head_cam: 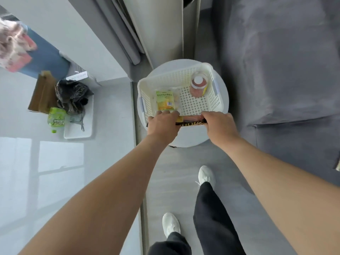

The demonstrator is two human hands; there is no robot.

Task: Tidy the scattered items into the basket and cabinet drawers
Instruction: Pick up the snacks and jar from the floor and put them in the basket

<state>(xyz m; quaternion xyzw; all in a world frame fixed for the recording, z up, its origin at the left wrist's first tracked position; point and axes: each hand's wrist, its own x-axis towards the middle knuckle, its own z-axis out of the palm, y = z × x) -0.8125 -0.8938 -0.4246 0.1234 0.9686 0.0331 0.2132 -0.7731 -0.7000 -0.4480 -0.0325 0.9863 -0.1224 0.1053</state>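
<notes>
A white perforated basket (193,103) stands on a small round white table (189,138). Inside it lie a yellow-green snack packet (165,100) at the left and a clear jar with a white lid and pink contents (198,85) at the right. At the basket's near rim both hands grip a flat black packet with gold lettering (191,123). My left hand (163,122) holds its left end and my right hand (219,124) holds its right end. Much of the packet is hidden under my hands.
A glossy grey table on the left carries a white tray (81,129) with a dark crumpled bag (71,95), a green packet (56,119) and a cardboard box (43,92). A grey sofa (281,61) fills the right. My feet stand on the floor below.
</notes>
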